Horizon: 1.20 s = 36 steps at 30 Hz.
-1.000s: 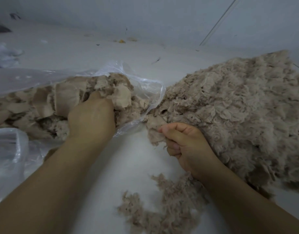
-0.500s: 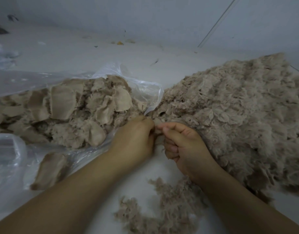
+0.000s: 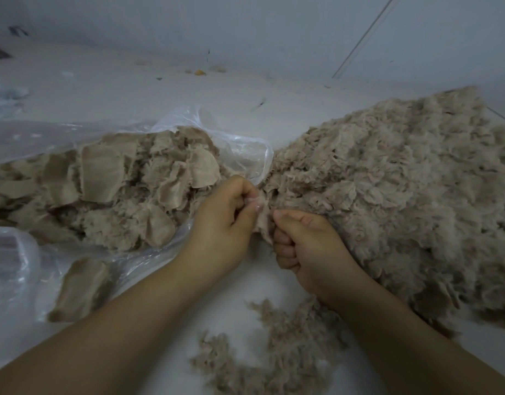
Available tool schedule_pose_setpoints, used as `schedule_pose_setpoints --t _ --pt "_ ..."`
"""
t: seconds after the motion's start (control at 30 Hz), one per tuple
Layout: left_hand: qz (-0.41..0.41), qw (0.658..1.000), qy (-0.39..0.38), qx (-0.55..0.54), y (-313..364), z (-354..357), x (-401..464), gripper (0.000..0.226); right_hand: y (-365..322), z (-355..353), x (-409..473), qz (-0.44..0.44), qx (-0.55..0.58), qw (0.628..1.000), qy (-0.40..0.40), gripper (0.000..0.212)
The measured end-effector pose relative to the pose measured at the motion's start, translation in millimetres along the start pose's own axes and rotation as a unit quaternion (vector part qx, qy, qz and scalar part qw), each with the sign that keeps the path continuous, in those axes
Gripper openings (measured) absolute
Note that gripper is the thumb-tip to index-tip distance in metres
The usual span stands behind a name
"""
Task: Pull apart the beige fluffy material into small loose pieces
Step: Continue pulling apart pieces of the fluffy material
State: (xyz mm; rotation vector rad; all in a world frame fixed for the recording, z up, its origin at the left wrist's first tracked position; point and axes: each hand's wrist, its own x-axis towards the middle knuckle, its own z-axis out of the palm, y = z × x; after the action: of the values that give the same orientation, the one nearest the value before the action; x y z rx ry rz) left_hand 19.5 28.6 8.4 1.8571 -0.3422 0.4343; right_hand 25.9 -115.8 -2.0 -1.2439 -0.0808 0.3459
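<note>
**One head-worn view, looking forward and down**

A single wide-angle camera sits on the person's head and faces forward and down, close over the work. Both forearms enter from the near edge, and the left hand (image 3: 227,220) and right hand (image 3: 308,243) meet mid-frame. The pale floor (image 3: 148,89) runs away to a far wall (image 3: 245,24). No second view shares the scene.

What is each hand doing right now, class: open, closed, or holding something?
Left hand: closed, pinching the beige piece held between both hands.
Right hand: closed, fingers curled, pinching the same beige piece from the other side.
</note>
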Motion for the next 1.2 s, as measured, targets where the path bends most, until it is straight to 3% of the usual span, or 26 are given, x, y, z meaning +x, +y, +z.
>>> schedule_pose_setpoints --t 0.17,0.3,0.47,0.6,0.73,0.9,0.97,1.07,1.2 --pt "-0.006 0.997 0.048 -0.052 1 -3 0 0.008 2 -2 2 0.003 -0.007 1.000 0.008 0.036" --pt "-0.023 0.995 0.081 -0.048 0 -7 1 0.008 1 0 2 0.006 0.000 1.000 0.024 0.037" --pt "-0.059 0.991 0.085 -0.090 1 -8 0 0.015 -1 1 1 0.009 0.007 1.000 0.027 0.058" --pt "-0.085 0.984 0.090 -0.132 4 -10 -1 0.023 0 1 2 0.012 0.010 0.999 0.035 0.052" --pt "-0.110 0.986 0.060 -0.113 3 -11 -1 0.027 2 -2 3 0.012 0.021 0.999 0.034 0.039" --pt "-0.182 0.981 -0.054 -0.048 0 -12 -1 0.013 4 -2 3 -0.007 0.002 1.000 0.015 0.051" --pt "-0.176 0.980 -0.089 -0.018 1 -9 -3 0.020 4 -1 3 -0.010 -0.008 1.000 0.012 0.051" --pt "-0.124 0.989 -0.073 0.012 4 -4 -3 0.012 3 -2 2 -0.010 -0.009 1.000 0.010 0.050" --pt "-0.156 0.986 -0.038 -0.045 4 -9 -1 0.020 2 0 2 -0.008 0.003 1.000 0.023 0.048"
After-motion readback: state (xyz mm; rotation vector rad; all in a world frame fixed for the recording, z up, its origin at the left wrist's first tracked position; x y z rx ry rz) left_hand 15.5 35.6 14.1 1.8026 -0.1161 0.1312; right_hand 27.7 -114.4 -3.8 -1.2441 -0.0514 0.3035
